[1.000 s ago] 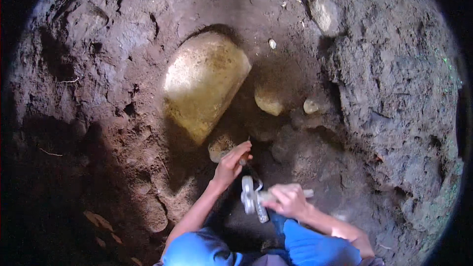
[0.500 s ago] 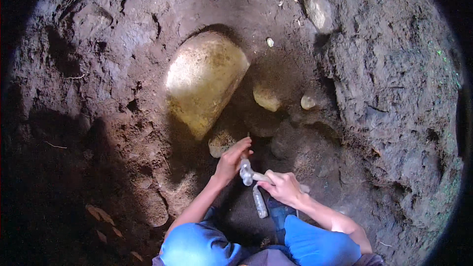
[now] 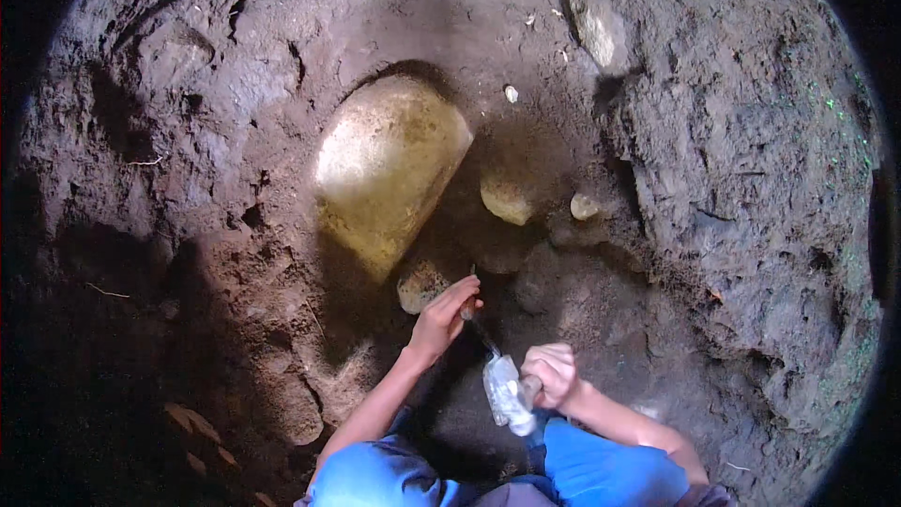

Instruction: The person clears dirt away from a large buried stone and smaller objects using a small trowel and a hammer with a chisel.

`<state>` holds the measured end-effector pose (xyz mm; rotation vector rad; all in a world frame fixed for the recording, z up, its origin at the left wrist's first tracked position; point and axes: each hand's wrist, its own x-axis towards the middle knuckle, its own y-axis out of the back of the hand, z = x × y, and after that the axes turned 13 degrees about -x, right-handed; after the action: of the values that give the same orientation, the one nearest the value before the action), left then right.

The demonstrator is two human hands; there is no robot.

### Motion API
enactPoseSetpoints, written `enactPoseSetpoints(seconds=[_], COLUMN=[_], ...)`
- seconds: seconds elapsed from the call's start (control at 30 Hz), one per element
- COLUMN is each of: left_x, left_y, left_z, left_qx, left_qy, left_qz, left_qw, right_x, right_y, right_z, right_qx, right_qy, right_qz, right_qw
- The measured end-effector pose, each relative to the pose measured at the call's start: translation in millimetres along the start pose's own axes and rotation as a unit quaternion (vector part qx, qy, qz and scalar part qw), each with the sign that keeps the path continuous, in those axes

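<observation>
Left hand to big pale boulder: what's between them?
In the head view, a smaller mottled stone sits between the left hand and the boulder; whether the hand touches it, I can't tell.

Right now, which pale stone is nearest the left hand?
The mottled stone beside the left hand; the large yellowish stone, the medium one right of it and the roundish one beyond lie farther.

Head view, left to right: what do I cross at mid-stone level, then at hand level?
Mid-stone level: large yellowish-white stone → smaller yellowish stone → small round pale stone.
Hand level: left hand → blurred grey tool ends, overlapping each other → right hand.
</observation>
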<state>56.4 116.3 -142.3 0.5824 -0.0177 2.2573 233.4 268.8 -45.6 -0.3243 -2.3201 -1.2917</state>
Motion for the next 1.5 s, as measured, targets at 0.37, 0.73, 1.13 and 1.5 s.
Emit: enactPoseSetpoints(seconds=[0.37,0.73,1.13,1.5], left_x=[4,-14,4,-22], left_y=[2,1,-1,-5], left_z=[1,-11,3,0], left_qx=[0.053,-0.022,0.052,-0.078], left_qy=[-0.013,0.075,0.016,0.124], left_qz=[-0.008,0.013,0.031,0.129], left_qw=[0.998,0.997,0.998,0.981], right_x=[1,6,-22,-42], right_y=[-9,-12,-3,-5], right_z=[3,-11,-10,-4], right_qx=[-0.021,-0.042,0.036,0.073], right_qy=[-0.143,-0.204,-0.249,-0.265], right_qz=[-0.110,-0.144,-0.033,-0.037], right_qw=[0.983,0.967,0.967,0.961])
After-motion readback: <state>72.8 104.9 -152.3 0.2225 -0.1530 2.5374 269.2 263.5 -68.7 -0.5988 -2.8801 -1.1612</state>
